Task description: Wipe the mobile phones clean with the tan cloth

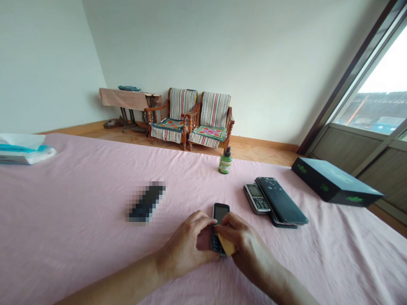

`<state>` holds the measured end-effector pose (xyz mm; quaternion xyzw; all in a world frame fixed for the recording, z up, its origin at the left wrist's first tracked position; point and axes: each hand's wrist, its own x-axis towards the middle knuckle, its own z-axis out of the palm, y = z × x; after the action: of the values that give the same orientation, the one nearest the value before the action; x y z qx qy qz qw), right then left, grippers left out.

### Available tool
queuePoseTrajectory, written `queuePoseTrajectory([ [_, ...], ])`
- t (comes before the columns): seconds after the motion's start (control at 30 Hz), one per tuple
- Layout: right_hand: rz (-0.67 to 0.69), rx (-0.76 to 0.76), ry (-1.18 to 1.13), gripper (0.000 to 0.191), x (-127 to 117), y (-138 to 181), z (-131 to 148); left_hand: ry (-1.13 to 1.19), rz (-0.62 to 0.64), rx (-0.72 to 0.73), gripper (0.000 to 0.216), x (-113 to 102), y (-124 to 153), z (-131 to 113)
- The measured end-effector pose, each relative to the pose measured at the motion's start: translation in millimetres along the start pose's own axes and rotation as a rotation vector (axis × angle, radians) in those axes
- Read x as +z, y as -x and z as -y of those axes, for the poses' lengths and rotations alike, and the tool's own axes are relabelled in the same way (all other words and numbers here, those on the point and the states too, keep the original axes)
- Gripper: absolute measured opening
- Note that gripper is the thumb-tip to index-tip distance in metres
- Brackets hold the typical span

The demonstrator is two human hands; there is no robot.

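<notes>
A dark keypad mobile phone (221, 213) lies face up on the pink cloth, its top end pointing away from me. My left hand (187, 241) grips the phone's left side, with the fingers near its middle and the thumb at its lower end. My right hand (243, 237) is closed on a small yellow cloth (227, 245) and presses it against the phone's keypad. Part of the keypad is hidden beneath the cloth and the right fingers.
To the right lie a silver keypad phone (257, 199) and stacked dark smartphones (281, 201), then a black box (337, 182). A green spray bottle (225, 163) stands farther back. At left are a pixelated dark object (146, 203) and a tissue pack (27, 150). Two chairs (208, 118) stand beyond.
</notes>
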<state>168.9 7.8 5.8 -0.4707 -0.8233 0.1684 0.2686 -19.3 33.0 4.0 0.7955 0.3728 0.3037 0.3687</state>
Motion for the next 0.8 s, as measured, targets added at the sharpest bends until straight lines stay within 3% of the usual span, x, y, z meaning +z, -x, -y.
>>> queuePoseTrajectory([
  [0.37,0.046,-0.041,0.039,0.029,-3,-3,9,0.008,0.01,0.012,0.048,1,0,2],
  [0.8,0.075,-0.009,-0.07,0.028,-8,2,5,-0.022,0.0,0.032,0.051,2,1,5],
])
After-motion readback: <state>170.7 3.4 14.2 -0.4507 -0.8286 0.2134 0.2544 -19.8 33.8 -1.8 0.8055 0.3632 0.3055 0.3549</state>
